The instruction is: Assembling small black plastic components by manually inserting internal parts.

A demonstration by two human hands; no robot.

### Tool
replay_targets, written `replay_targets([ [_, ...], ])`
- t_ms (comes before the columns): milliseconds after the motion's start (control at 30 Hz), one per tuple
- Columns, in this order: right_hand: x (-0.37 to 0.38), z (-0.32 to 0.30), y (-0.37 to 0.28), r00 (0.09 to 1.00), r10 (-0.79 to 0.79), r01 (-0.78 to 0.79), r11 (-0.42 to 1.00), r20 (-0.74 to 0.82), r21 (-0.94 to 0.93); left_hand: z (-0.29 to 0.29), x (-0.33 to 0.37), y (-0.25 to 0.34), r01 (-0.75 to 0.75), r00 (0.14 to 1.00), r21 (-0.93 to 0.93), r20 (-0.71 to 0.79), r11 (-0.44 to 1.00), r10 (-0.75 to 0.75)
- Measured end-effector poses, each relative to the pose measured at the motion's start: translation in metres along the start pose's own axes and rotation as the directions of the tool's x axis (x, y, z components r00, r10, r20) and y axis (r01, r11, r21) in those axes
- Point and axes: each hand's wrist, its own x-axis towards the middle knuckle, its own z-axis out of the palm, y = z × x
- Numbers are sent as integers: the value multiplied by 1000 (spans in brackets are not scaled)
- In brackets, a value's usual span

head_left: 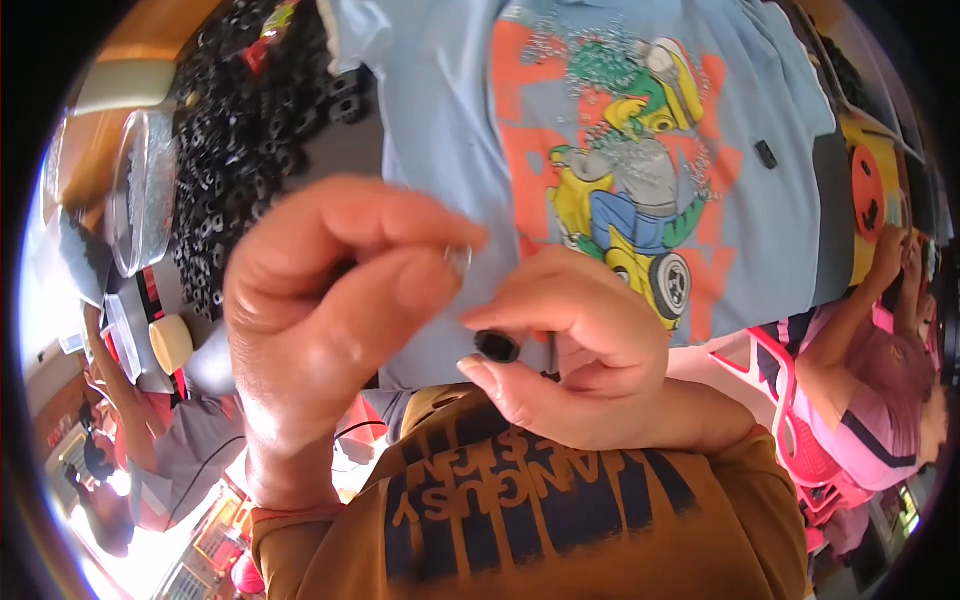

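My left hand (340, 290) pinches a tiny, shiny, clear-looking piece (459, 259) at its closed fingertips, while just below and rightward of that grip my right hand (590, 345) nips a small, glossy black piece (497, 346) with rounded edges.

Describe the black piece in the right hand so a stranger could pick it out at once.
Start at the light blue shirt spread out, then find the right hand near the lower end of its printed picture. That hand pinches a small black piece. Unlike the black heap at left and the lone dark bit lying on the shirt, this one is held.
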Motion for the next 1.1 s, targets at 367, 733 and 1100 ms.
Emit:
replay_targets([
  [367,6,18,-8,997,-46,56,979,58,-197,-9,-50,-36,132,991,-664,72,736,-113],
  [733,5,30,-15,991,73,-49,978,114,-203,-15,-70,-49,-67,997,-501,-71,863,36],
  [1100,9,33,-15,972,-69,162,890,225,-427,-33,-67,-33,-345,918,410,-39,844,394],
])
